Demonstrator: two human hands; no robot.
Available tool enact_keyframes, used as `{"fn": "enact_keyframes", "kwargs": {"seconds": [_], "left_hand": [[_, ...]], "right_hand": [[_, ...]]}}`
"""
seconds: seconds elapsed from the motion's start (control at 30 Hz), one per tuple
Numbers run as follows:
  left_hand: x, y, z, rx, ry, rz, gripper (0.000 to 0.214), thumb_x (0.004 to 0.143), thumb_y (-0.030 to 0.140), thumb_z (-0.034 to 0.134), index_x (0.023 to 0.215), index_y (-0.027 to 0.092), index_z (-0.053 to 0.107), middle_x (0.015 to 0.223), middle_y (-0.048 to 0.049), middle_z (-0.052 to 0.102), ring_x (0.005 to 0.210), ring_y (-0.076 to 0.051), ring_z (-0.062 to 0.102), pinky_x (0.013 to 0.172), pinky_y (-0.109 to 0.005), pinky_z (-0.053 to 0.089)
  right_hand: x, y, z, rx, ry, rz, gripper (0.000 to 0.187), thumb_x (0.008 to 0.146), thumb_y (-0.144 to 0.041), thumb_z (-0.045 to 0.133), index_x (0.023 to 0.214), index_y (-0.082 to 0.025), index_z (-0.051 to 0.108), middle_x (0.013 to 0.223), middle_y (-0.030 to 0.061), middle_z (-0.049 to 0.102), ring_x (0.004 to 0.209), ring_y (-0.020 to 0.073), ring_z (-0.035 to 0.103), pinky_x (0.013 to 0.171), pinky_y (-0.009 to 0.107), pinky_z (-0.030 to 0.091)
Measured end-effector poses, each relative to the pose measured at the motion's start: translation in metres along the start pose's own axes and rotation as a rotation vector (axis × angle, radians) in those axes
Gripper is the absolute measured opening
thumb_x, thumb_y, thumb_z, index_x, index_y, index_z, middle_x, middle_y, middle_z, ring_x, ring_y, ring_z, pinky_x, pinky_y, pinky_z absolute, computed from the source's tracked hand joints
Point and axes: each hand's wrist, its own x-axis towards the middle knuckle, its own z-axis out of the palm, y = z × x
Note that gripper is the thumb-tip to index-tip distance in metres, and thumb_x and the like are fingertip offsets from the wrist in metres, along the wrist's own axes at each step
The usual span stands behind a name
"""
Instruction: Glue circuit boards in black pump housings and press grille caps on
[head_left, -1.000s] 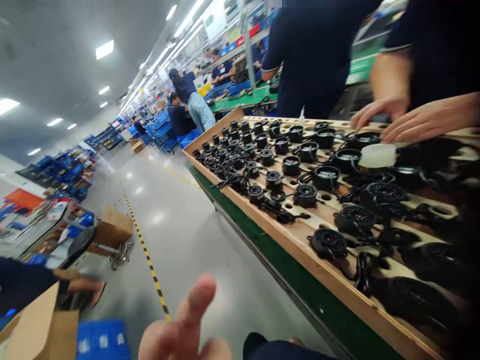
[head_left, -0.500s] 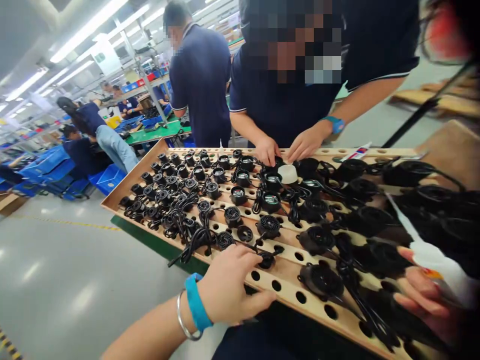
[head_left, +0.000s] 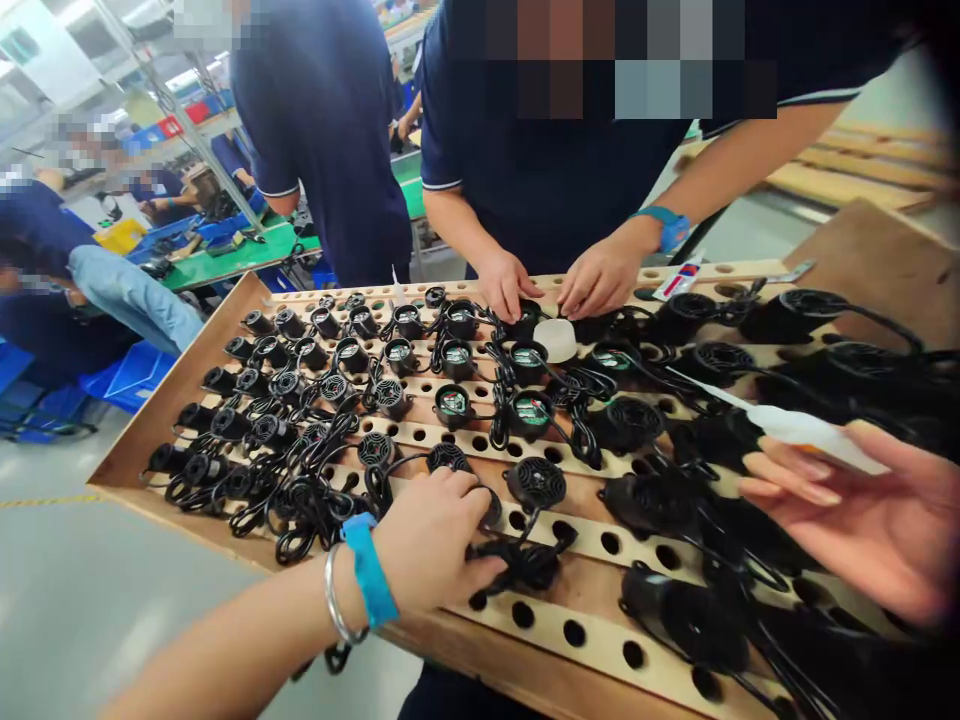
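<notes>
My right hand (head_left: 862,510) grips a white squeeze bottle (head_left: 802,430) with a long thin nozzle, which points left over the tray. My left hand (head_left: 431,535), with a blue wristband and a silver bangle on its wrist, reaches over the tray's near side. Its fingers curl at a black ring-shaped part (head_left: 491,508), and the thumb lies by a bundle of black cable (head_left: 536,565). What sits under those fingers is hidden. Just right of them stands a black round housing with a slotted face (head_left: 536,483). Farther back, open housings (head_left: 453,402) show green circuit boards.
A wooden tray (head_left: 180,390) with drilled strips holds several rows of cabled black housings. Across it, a co-worker's hands (head_left: 600,278) work near a white cup-like piece (head_left: 555,340). A small white tube (head_left: 679,280) lies at the back. Other people and blue bins (head_left: 142,375) are behind.
My left hand has moved from the tray's near edge in among the parts, fingers curling down. The bottle has come left and tilted flatter. The view has shifted closer to the tray.
</notes>
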Motion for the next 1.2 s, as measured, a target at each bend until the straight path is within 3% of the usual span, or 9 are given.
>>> {"fn": "enact_keyframes", "kwargs": {"seconds": [0.07,0.13,0.37,0.53,0.67,0.77,0.93,1.03,1.2], "left_hand": [[0.011,-0.012,-0.002,0.017,-0.025,0.025,0.038,0.079,0.038,0.068,0.107,0.013,0.062,0.117,-0.0155,0.061,0.107,-0.032,0.057,0.093,-0.048,0.049],[0.015,-0.02,-0.005,0.018,-0.056,0.051,0.042,0.079,0.038,0.068,0.111,0.012,0.061,0.124,-0.017,0.059,0.11,-0.033,0.056,0.094,-0.049,0.049],[-0.003,-0.035,-0.005,-0.105,-0.147,0.037,0.061,0.078,0.039,0.069,0.132,0.014,0.054,0.143,-0.0169,0.049,0.126,-0.036,0.05,0.105,-0.055,0.043],[0.007,-0.046,0.006,-0.095,-0.252,-0.015,0.066,0.075,0.037,0.071,0.134,0.013,0.055,0.145,-0.0185,0.048,0.127,-0.04,0.05,0.105,-0.06,0.043],[0.018,-0.046,0.008,-0.089,-0.285,0.012,0.067,0.074,0.041,0.072,0.134,0.014,0.055,0.145,-0.0173,0.048,0.128,-0.039,0.05,0.106,-0.059,0.042],[0.021,-0.044,0.009,-0.081,-0.304,0.021,0.066,0.076,0.04,0.071,0.135,0.014,0.054,0.145,-0.0153,0.048,0.129,-0.035,0.05,0.109,-0.056,0.041],[0.022,-0.044,0.011,-0.033,-0.326,0.027,0.064,0.078,0.035,0.069,0.136,0.013,0.052,0.146,-0.016,0.047,0.129,-0.034,0.05,0.108,-0.056,0.042],[0.023,-0.046,0.012,-0.016,-0.318,0.044,0.064,0.078,0.035,0.068,0.136,0.013,0.052,0.145,-0.0165,0.048,0.129,-0.035,0.051,0.107,-0.058,0.042],[0.018,-0.051,0.01,-0.029,-0.213,0.076,0.061,0.076,0.034,0.071,0.132,0.013,0.055,0.14,-0.0173,0.052,0.125,-0.035,0.054,0.104,-0.056,0.047]], "right_hand": [[0.002,-0.001,0.012,0.262,0.017,0.188,0.038,0.083,-0.054,0.058,0.063,-0.021,0.051,0.06,-0.001,0.033,0.052,0.0059,0.029,0.052,0.037,0.032],[0.003,-0.003,0.024,0.389,0.071,0.276,0.034,0.085,-0.05,0.058,0.067,-0.021,0.055,0.062,-0.0006,0.034,0.054,0.0062,0.029,0.052,0.035,0.032],[0.02,0.007,0.051,0.347,0.076,0.286,0.038,0.073,-0.044,0.074,0.063,-0.02,0.047,0.058,-0.0038,0.03,0.052,0.0055,0.028,0.05,0.03,0.031],[0.038,0.009,0.058,0.247,0.032,0.232,0.042,0.069,-0.046,0.077,0.064,-0.021,0.044,0.055,-0.0061,0.031,0.05,0.0044,0.029,0.05,0.03,0.034],[0.047,0.007,0.064,0.138,0.117,0.149,0.053,0.05,-0.053,0.086,0.06,-0.018,0.048,0.055,-0.0037,0.041,0.049,0.0034,0.035,0.046,0.025,0.031],[0.044,0.012,0.067,-0.113,0.218,0.038,0.06,0.041,-0.07,0.08,0.058,-0.018,0.056,0.052,-0.0001,0.051,0.046,0.0075,0.042,0.044,0.025,0.034],[0.03,0.025,0.068,-0.524,0.159,-0.244,0.047,0.062,-0.069,0.068,0.068,-0.022,0.068,0.055,0.0012,0.061,0.046,0.0129,0.052,0.049,0.027,0.044],[0.026,0.03,0.069,-0.616,0.136,-0.398,0.038,0.069,-0.062,0.067,0.072,-0.024,0.069,0.061,-0.0006,0.065,0.048,0.0119,0.053,0.047,0.024,0.043],[0.026,0.031,0.07,-0.642,0.132,-0.457,0.037,0.073,-0.061,0.065,0.074,-0.025,0.068,0.062,-0.0021,0.066,0.049,0.0122,0.056,0.047,0.023,0.044]]}}
